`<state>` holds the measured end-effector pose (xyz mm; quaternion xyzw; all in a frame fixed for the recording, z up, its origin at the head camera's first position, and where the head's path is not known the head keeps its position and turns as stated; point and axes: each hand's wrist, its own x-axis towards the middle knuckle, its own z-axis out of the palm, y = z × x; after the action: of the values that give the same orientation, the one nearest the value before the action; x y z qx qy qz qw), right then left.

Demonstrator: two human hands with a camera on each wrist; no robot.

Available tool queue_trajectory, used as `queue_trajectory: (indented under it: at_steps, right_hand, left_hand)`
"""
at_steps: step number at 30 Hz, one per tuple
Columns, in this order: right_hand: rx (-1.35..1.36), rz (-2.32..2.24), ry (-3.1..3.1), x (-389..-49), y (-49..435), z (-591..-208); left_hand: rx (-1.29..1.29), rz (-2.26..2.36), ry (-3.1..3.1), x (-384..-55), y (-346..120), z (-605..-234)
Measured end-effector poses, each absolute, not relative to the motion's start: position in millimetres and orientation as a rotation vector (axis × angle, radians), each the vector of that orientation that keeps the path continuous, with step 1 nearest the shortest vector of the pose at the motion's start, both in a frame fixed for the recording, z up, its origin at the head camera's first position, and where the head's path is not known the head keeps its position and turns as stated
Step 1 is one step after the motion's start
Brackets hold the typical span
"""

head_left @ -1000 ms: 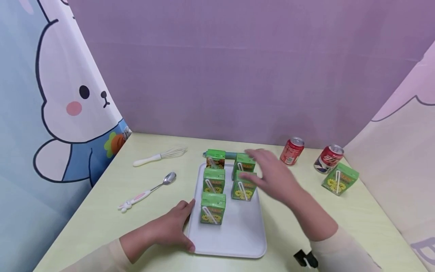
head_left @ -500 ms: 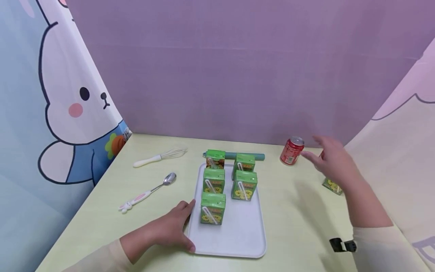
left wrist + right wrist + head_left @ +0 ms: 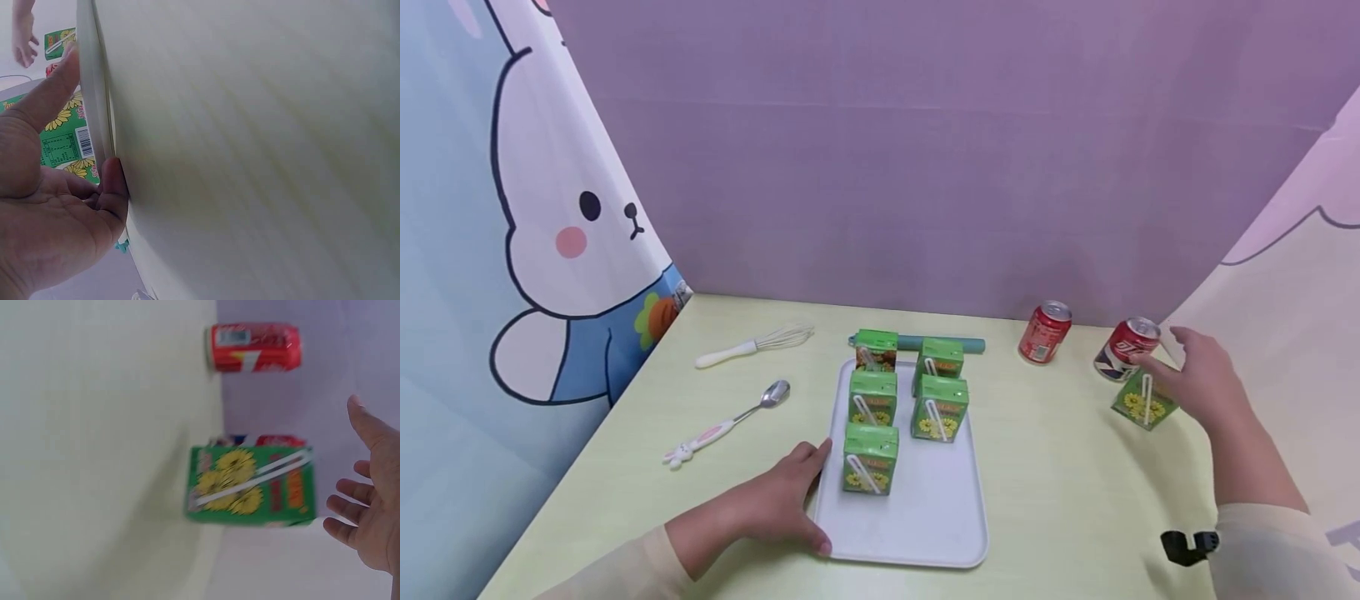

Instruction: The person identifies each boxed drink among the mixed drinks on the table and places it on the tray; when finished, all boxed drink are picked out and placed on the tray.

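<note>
My left hand (image 3: 782,500) holds the left edge of a white tray (image 3: 932,517), thumb toward the near corner; in the left wrist view its fingertips are right at the rim (image 3: 99,106). Several green drink cartons with straws and yellow flowers, such as the nearest carton (image 3: 870,462), stand in two rows on the tray. At the right, my right hand (image 3: 1202,379) is spread by another green carton (image 3: 1142,400), which it partly covers. The right wrist view shows this carton (image 3: 250,486) with the fingers apart from it.
A red can (image 3: 1045,333) and a red-and-blue can (image 3: 1126,350) stand at the back right. To the left lie a whisk (image 3: 752,346) and a rabbit-handled spoon (image 3: 726,425). A teal stick-like thing (image 3: 970,344) lies behind the tray.
My right hand has moved from over the tray's right row, past the cans, to the carton at the far right. My left hand and the tray have stayed in place.
</note>
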<state>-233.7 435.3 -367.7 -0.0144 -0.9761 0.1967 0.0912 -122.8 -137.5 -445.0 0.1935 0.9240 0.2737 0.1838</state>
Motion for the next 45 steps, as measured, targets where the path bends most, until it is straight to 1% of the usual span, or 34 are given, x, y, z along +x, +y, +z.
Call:
queue_trajectory:
  at_steps: [8,13,17,25,32,38,45]
  right_hand:
    - [-0.121,0.638,-3.014,-235.5,463.8,-403.0]
    - [-0.071,0.695,-2.991,-239.3,470.2,-418.6]
    - [-0.042,0.72,-2.956,-241.0,470.1,-424.0]
    - [-0.082,0.754,-2.957,-237.4,462.7,-425.5]
    - [-0.129,0.721,-3.011,-234.1,447.1,-423.0]
    - [-0.03,0.638,-2.992,-233.4,425.4,-420.5]
    - [0.049,0.591,-2.967,-226.5,389.8,-402.3]
  left_hand:
    - [0.561,0.773,2.603,-122.5,-137.6,-443.2]
    - [0.556,0.779,2.602,-122.5,-137.2,-444.4]
    - [0.543,0.772,2.602,-122.5,-137.9,-446.1]
    - [0.533,0.762,2.608,-122.4,-140.4,-447.0]
    - [0.543,0.757,2.609,-123.6,-140.5,-446.2]
    - [0.553,0.762,2.613,-123.5,-138.7,-445.1]
    - [0.549,0.774,2.604,-123.3,-137.7,-443.3]
